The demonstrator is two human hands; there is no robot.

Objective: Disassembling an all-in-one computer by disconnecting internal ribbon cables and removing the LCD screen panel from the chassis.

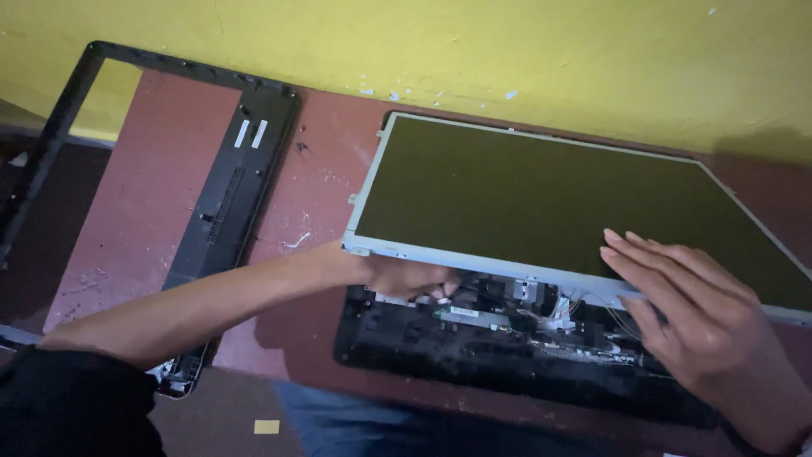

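Observation:
A bare flat display panel (541, 203) with a silver metal frame lies tilted over a black rear housing (474, 360) on a reddish floor. Its near edge is raised, showing circuit boards and thin wires (541, 317) beneath. My left hand (406, 275) reaches under the panel's near left corner, fingers curled among the parts there; whether it grips anything is hidden. My right hand (685, 309) rests flat on the panel's near edge, fingers together and stretched out, holding nothing.
A black plastic front bezel (228, 203) lies on the floor to the left, one end against the yellow wall (474, 51). A small yellow scrap (266, 426) sits near my knee. Blue trousers (355, 427) show at the bottom.

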